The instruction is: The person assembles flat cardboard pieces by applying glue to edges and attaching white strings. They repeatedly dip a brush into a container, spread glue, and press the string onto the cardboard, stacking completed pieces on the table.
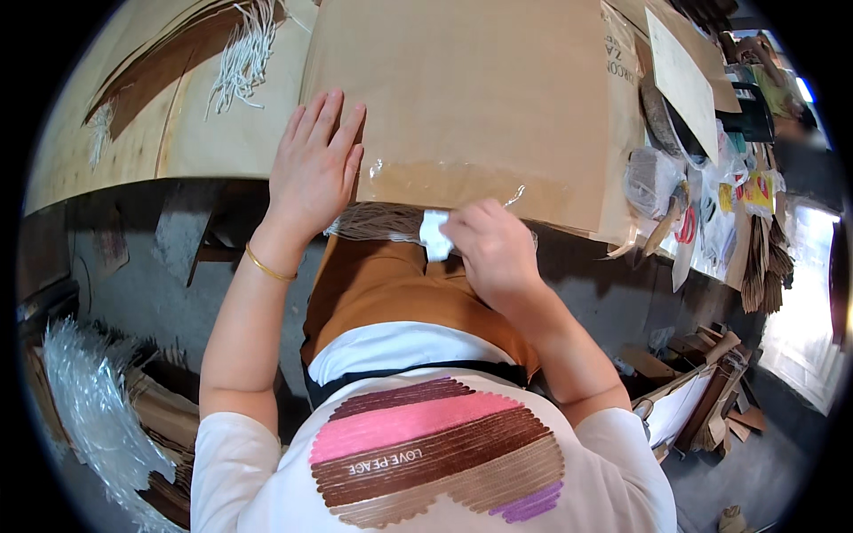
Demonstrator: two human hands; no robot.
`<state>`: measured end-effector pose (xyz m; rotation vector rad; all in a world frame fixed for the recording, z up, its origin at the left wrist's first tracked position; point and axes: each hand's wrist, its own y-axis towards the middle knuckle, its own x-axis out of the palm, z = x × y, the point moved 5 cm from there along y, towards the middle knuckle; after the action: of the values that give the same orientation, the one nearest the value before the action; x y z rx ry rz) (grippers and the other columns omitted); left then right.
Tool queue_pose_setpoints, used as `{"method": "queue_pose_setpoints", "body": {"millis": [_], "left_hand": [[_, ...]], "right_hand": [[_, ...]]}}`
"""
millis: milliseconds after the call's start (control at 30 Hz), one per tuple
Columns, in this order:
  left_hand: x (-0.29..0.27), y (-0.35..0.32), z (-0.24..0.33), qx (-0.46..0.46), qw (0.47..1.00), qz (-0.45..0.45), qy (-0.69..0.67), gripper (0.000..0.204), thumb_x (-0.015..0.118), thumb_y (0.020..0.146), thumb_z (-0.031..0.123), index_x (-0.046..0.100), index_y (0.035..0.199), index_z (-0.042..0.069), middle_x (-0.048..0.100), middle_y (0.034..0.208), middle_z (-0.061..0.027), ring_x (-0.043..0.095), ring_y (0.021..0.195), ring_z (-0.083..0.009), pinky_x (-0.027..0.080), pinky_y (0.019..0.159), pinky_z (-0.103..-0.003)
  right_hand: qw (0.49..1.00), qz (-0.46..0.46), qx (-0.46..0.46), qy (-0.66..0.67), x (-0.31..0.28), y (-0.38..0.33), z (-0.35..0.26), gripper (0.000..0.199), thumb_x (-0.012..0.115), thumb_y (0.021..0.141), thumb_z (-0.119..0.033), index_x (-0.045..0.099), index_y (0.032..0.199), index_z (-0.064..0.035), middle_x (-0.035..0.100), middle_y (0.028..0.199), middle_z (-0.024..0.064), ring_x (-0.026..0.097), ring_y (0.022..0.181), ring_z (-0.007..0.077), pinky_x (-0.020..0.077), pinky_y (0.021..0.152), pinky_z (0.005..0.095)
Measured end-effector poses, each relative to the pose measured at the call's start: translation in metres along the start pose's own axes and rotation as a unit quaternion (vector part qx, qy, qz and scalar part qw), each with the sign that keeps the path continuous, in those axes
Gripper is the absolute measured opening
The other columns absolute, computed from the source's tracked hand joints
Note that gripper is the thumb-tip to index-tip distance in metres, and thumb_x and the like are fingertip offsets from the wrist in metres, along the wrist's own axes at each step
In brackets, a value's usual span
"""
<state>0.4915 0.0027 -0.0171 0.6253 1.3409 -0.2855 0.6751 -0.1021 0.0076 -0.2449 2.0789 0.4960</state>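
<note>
Flat brown paper sheet with a glossy tape strip along its near edge, lying on the worktable. Left hand pressed flat, fingers spread, on that sheet's left margin, gripping nothing. Right hand closed around a small white cloth wad at the sheet's near edge. Likely risk: overhanging edge buckling or tape creasing under uneven pressure. Right of the sheet, crowded clutter; left of it, white cord handles, otherwise room.

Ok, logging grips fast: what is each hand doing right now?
Left hand: open, flat on the brown paper sheet.
Right hand: closed on a small white cloth.
</note>
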Motion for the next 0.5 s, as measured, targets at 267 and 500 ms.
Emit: {"method": "queue_pose_setpoints", "body": {"millis": [267, 500], "left_hand": [[0.000, 0.000, 0.001, -0.001, 1.000, -0.008, -0.003, 0.045, 0.048, 0.094, 0.019, 0.044, 0.137, 0.008, 0.040, 0.142, -0.0173, 0.035, 0.132, -0.0345, 0.027, 0.110, -0.046], [-0.002, 0.001, 0.002, 0.011, 1.000, 0.022, 0.013, 0.042, 0.050, 0.093, 0.020, 0.048, 0.133, 0.008, 0.044, 0.138, -0.0179, 0.039, 0.129, -0.0342, 0.029, 0.109, -0.046]], "right_hand": [[0.990, 0.132, 0.013, -0.056, -0.005, 0.015, 0.017, 0.022, 0.057, 0.070, 0.001, 0.067, 0.088, -0.0042, 0.063, 0.088, 0.0072, 0.056, 0.075, 0.0263, 0.0482, 0.064, 0.0372], [0.978, 0.183, 0.099, -0.021, -0.054, -0.012, 0.031, 0.023, 0.056, 0.071, 0.005, 0.068, 0.088, -0.0034, 0.065, 0.085, 0.0086, 0.060, 0.080, 0.0280, 0.0506, 0.068, 0.0360]]}}
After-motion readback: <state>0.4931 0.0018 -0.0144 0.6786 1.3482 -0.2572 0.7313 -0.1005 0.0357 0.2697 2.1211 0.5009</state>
